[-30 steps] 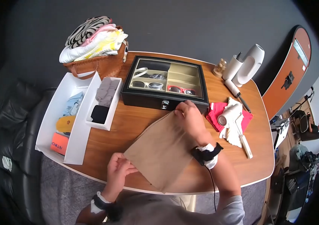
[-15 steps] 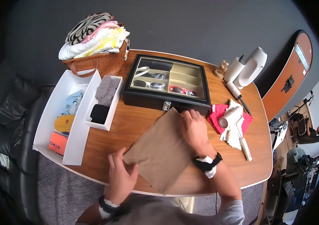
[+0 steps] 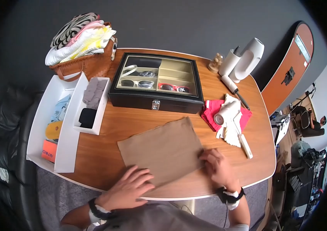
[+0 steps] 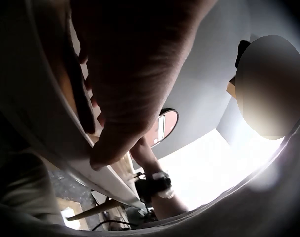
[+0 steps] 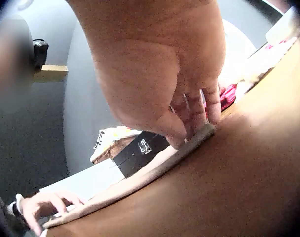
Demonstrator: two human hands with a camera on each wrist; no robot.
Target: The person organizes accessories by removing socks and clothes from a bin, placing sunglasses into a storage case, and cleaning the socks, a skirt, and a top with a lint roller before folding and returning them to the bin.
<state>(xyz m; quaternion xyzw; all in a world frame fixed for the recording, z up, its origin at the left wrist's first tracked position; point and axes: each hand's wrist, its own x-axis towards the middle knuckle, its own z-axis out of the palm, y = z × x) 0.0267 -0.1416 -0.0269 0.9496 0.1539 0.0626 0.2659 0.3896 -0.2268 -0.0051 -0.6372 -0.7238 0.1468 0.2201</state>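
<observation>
A brown folded cloth lies flat near the front of the wooden table, below the black glasses case. My left hand rests at its lower left edge, fingers spread and the fingertips over the fabric. At the cloth's right corner is my right hand, fingers pointing down and the fingertips touching the edge. The right wrist view shows those fingers right at the end of the cloth's thick folded edge. In the left wrist view the left hand hides most of the cloth.
Behind the cloth stands the glass-lidded case with several sunglasses. White boxes of folded clothing are at left, near a brown bag piled with textiles. At right, a hair tool lies on red and cream cloths; a white dryer stands behind.
The brown cloth has turned and come away from the case. My right hand has moved from its upper corner down to the right corner; my left hand has lowered and spread over the edge.
</observation>
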